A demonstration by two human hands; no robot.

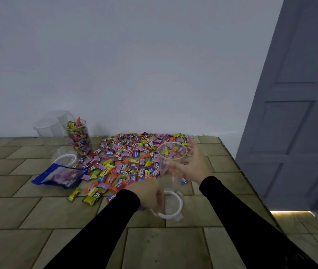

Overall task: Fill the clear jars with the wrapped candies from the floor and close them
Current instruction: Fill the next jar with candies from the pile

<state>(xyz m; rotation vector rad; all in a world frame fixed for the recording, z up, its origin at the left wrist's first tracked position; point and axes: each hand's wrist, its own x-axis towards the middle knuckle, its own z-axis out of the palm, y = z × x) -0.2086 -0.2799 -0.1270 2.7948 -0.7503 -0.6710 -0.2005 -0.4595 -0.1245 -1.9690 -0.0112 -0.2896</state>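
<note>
Jars are what you are working with, and the nearest one, a clear jar (170, 167), is standing upright on the floor (28, 210) between your two hands, at the near right edge of the candy pile. Your left hand (148, 195) is reaching in low, its fingers (159, 198) curling round the white-rimmed lid (171, 205) that is lying at the jar's base. Your right hand (190, 165) is lying against the jar's right side with its fingers spread wide and fairly straight; the far fingertips are blurring, so you cannot tell whether they are pressing the wall. Both of your arms are wearing black sleeves (100, 230). Wrapped candies (127, 158) are spreading across the tiles beyond the jar, reaching back to the wall (135, 65). To their left, a blue bag (59, 176) is lying flat, with a second white lid (66, 159) just behind it. Farther back, a filled jar (78, 138) is standing open, and empty clear containers (51, 124) are sitting against the wall. A grey door (294, 113) is standing at the right.
</note>
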